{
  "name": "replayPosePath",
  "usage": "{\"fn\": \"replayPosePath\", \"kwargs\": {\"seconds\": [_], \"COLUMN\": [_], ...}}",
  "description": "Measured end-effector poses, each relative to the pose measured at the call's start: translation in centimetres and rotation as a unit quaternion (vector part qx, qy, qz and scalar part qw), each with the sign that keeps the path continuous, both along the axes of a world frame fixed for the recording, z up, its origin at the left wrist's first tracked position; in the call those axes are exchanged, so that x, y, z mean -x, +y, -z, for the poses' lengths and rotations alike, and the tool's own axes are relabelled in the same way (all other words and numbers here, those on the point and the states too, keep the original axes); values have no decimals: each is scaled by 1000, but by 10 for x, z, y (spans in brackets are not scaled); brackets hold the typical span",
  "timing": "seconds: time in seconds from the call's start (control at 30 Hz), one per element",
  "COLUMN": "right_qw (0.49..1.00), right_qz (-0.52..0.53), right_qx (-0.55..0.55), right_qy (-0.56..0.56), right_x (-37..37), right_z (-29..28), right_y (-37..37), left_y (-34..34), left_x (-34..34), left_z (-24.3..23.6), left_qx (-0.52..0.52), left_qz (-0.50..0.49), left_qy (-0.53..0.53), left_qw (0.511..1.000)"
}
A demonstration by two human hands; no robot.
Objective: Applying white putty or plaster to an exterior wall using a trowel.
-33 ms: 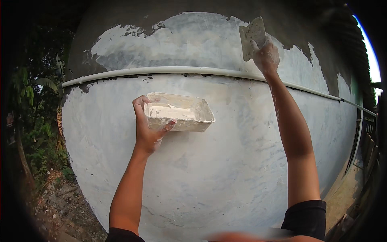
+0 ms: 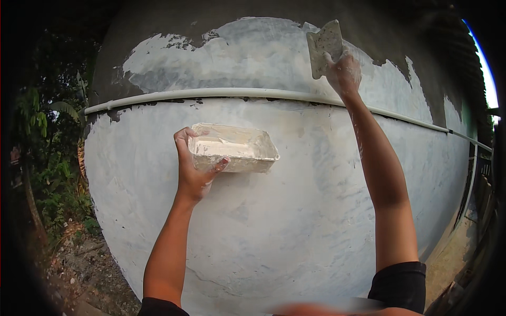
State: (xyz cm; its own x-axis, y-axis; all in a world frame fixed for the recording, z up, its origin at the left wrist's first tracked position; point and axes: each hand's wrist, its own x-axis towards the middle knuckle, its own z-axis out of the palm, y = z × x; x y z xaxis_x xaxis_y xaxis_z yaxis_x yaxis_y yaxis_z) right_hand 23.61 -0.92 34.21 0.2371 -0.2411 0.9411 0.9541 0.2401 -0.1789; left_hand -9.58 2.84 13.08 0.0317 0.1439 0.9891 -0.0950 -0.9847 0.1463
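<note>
My left hand grips the left end of a rectangular trough, with the thumb along its near side and fingers at the far rim. Creamy white wall putty lies inside it. Higher up and to the right, my right hand is closed around a flat grey putty scraper smeared with putty. The scraper is against or just in front of the upper part of the wall, near the ragged edge where the white coat meets bare grey cement. White smears mark both hands.
A white pipe runs across the wall between the trough and the scraper. Plants and rubbly ground lie to the left. A roof edge and slatted fence stand at the right. Something blurred crosses the bottom edge.
My right hand and the scraper have shifted slightly left and up across the wall. The trough in my left hand has hardly moved, and the view has turned a little.
</note>
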Motion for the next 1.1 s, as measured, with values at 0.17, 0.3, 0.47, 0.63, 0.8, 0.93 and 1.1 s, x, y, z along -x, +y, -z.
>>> {"fn": "replayPosePath", "kwargs": {"seconds": [0.17, 0.3, 0.47, 0.63, 0.8, 0.93, 1.1], "right_qw": [981, 966, 968, 976, 982, 989, 970], "right_qz": [-179, -235, -221, -155, -62, -39, -76], "right_qx": [36, 95, 92, 127, 135, 66, -1], "right_qy": [-63, -47, -69, -80, -113, -130, -231], "right_x": [99, 169, 253, 272, 210, 212, 291], "right_z": [-23, -49, -65, -70, -72, -75, -50], "right_y": [33, 54, 95, 96, 69, 49, 29], "left_y": [-11, -31, -31, -42, -55, -75, -107], "left_x": [23, 29, 30, 33, 55, 83, 104], "left_z": [5, -2, 3, 6, 11, 14, 14], "left_qx": [19, -4, 11, -4, -1, -14, -63], "left_qz": [-58, -129, -194, -285, -332, -382, -445], "left_qy": [7, 20, 9, 5, 15, -6, -22], "left_qw": [998, 991, 981, 958, 943, 924, 893]}}
